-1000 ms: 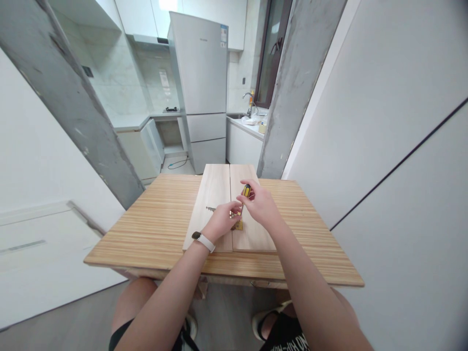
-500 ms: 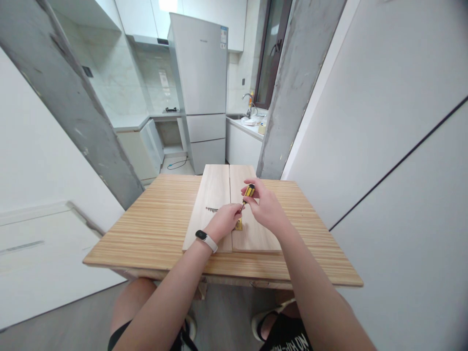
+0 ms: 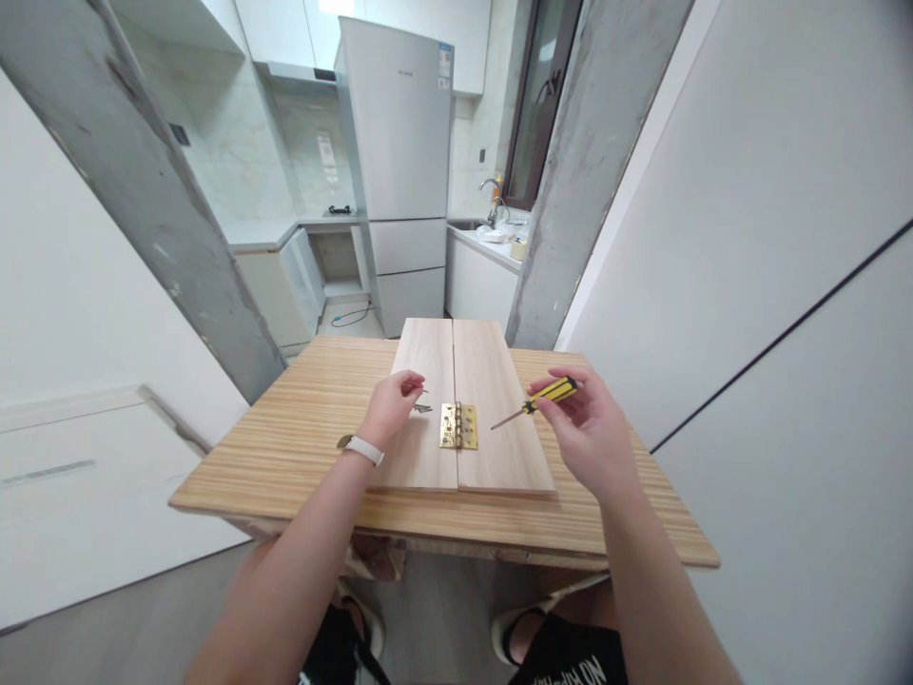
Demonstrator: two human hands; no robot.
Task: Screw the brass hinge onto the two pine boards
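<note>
Two pale wooden boards lie side by side on a striped wooden table. A brass hinge sits across their seam near the front. My right hand holds a yellow and black screwdriver, lifted to the right of the hinge with its tip pointing left and down. My left hand, with a white band on the wrist, rests on the left board with fingers pinched over small screws lying there.
A grey fridge and white kitchen counters with a sink tap stand beyond the table. A concrete pillar rises at the table's far right corner. White wall panels run along the right side.
Both hands left the hinge, which now shows. My right hand moved right with the screwdriver. My left hand moved left to the screws on the left board.
</note>
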